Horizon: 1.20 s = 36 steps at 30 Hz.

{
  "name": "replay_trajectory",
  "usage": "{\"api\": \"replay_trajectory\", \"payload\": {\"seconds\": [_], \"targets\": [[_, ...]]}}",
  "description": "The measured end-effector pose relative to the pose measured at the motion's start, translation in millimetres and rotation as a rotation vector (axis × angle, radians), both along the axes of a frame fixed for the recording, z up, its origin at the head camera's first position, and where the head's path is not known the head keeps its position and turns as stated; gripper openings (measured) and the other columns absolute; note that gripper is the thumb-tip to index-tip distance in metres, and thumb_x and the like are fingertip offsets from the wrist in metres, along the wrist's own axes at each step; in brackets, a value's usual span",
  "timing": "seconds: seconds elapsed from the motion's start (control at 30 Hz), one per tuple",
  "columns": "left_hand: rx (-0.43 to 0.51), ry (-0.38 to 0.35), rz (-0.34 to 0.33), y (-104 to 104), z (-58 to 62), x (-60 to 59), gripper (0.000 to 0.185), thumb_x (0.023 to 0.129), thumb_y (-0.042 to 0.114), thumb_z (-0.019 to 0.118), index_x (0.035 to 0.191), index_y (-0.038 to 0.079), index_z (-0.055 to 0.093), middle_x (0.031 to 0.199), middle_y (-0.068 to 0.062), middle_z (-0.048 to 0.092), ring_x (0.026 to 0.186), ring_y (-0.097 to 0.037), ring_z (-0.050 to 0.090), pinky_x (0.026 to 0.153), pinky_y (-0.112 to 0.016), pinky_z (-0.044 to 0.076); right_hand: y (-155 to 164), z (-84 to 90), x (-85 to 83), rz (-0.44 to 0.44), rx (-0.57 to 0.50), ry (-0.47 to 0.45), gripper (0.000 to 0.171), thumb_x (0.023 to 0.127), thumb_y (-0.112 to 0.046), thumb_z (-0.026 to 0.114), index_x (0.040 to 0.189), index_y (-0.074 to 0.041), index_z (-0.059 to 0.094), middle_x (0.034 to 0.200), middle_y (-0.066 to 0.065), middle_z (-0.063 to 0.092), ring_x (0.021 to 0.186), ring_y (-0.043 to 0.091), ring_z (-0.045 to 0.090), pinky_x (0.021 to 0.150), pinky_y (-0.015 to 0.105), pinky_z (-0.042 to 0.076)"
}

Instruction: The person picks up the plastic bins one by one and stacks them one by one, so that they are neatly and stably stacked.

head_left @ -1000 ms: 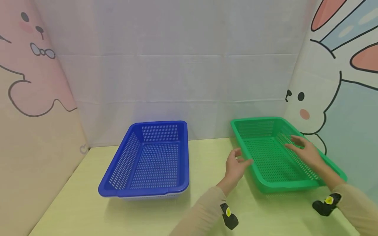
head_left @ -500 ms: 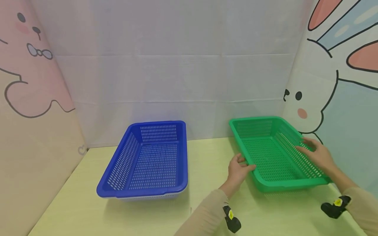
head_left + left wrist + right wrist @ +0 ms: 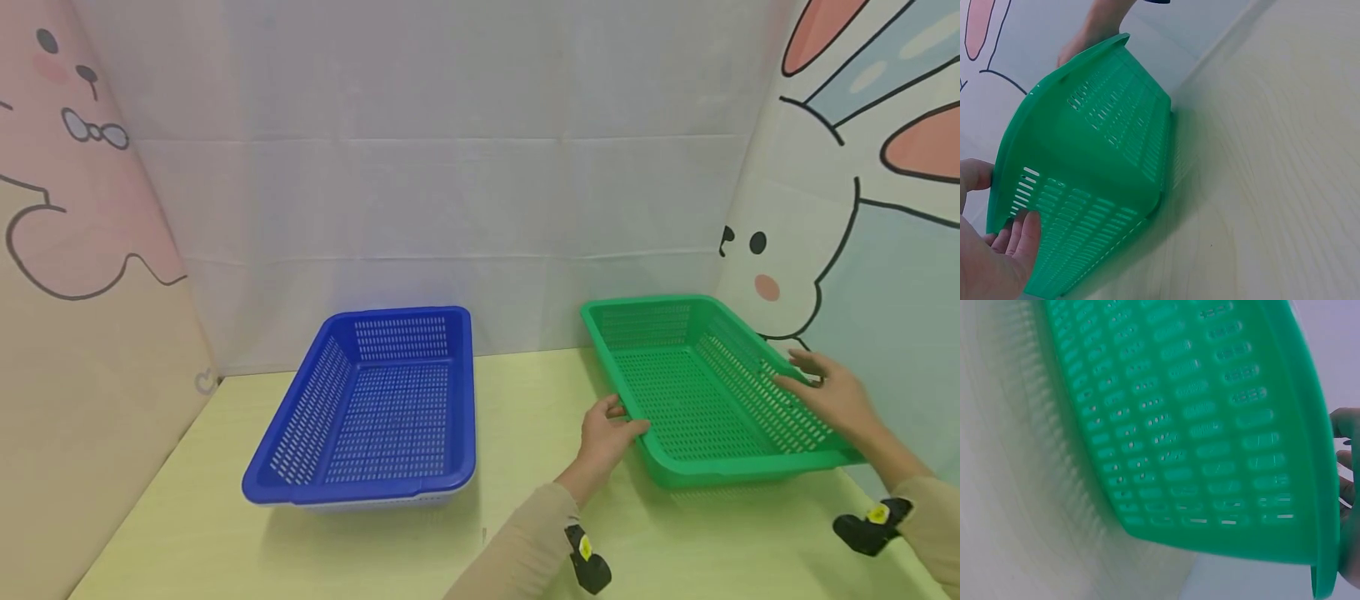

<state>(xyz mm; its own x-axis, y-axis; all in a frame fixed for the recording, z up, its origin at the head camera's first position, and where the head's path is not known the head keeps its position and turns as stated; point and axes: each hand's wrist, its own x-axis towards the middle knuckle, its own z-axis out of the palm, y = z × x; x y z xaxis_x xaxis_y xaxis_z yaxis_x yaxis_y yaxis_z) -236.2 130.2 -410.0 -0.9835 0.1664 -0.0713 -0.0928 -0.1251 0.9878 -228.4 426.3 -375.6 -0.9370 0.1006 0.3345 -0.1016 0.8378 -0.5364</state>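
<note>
A: What is the green basket (image 3: 697, 400) like?

B: It is a plastic box shape with no lid. It has a flat bottom, slanted walls and a smooth, rounded rim. The walls and bottom are full of little slots in neat rows (you can see light through them). It looks shiny and hard.

A: Where is it?

B: In the lower right of the head view, on the pale yellow table (image 3: 525, 400), near the rabbit picture (image 3: 780, 275) on the right wall. From the wrist views its underside shows, so it looks tipped up a bit.

A: Who holds it?

B: Both hands. The left hand (image 3: 603, 433) is at the basket's left rim, near the middle of the frame. Its thumb lies over the rim and its fingers (image 3: 1019, 234) press under the wall, close together. The right hand (image 3: 832, 392) is at the right rim, with the fingers curled over the edge. In the right wrist view only some fingertips (image 3: 1344, 425) peek out past the green rim, at the right edge of the frame.

A: What else is there?

B: A blue basket (image 3: 375, 408) of the same shape, with the same slots, sits left of the middle. It is well apart from the green one. Behind both hangs a white cloth (image 3: 450, 183) with soft fold lines. A pink animal drawing (image 3: 75, 167) fills the upper left.
</note>
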Motion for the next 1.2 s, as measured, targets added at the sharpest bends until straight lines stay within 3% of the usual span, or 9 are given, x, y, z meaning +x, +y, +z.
{"api": "replay_trajectory", "payload": {"seconds": [0.2,0.5,0.73,1.2], "targets": [[-0.015,0.004,-0.009,-1.3,-2.0,-1.2,0.056,0.075,0.005,0.071,0.126,-0.001,0.048,0.103,-0.004,0.055,0.084,-0.016,0.058,0.073,-0.031,0.052,11.0,-8.1,0.5,0.005,0.067,0.004,0.056,0.091,-0.020,0.053,0.128,0.017,0.034,0.117,0.043,0.039,0.100,0.054,0.039,0.073,0.061,0.036],[0.000,0.017,-0.034,-2.4,-3.3,-2.5,0.055,0.076,0.003,0.069,0.126,-0.002,0.047,0.104,-0.005,0.055,0.085,-0.017,0.059,0.072,-0.031,0.052,22.9,-7.6,-2.2,0.008,0.110,-0.080,0.053,0.089,-0.015,0.053,0.125,0.020,0.035,0.116,0.043,0.039,0.097,0.056,0.042,0.071,0.061,0.040],[0.004,0.033,-0.041,-3.5,-4.0,-6.5,0.058,0.075,0.001,0.069,0.128,-0.001,0.045,0.102,-0.005,0.053,0.083,-0.016,0.058,0.070,-0.029,0.052,28.6,-6.8,-1.4,0.022,0.128,-0.060,0.041,0.087,-0.008,0.053,0.117,0.019,0.045,0.112,0.043,0.044,0.092,0.057,0.048,0.066,0.058,0.044],[0.035,0.030,-0.079,-4.7,-6.6,-8.3,0.057,0.075,0.000,0.068,0.127,0.000,0.045,0.102,-0.006,0.054,0.087,-0.018,0.058,0.072,-0.030,0.052,29.0,-5.1,1.2,0.002,0.149,-0.057,0.037,0.084,-0.006,0.056,0.109,0.020,0.051,0.093,0.041,0.055,0.076,0.048,0.057,0.053,0.044,0.048]]}}
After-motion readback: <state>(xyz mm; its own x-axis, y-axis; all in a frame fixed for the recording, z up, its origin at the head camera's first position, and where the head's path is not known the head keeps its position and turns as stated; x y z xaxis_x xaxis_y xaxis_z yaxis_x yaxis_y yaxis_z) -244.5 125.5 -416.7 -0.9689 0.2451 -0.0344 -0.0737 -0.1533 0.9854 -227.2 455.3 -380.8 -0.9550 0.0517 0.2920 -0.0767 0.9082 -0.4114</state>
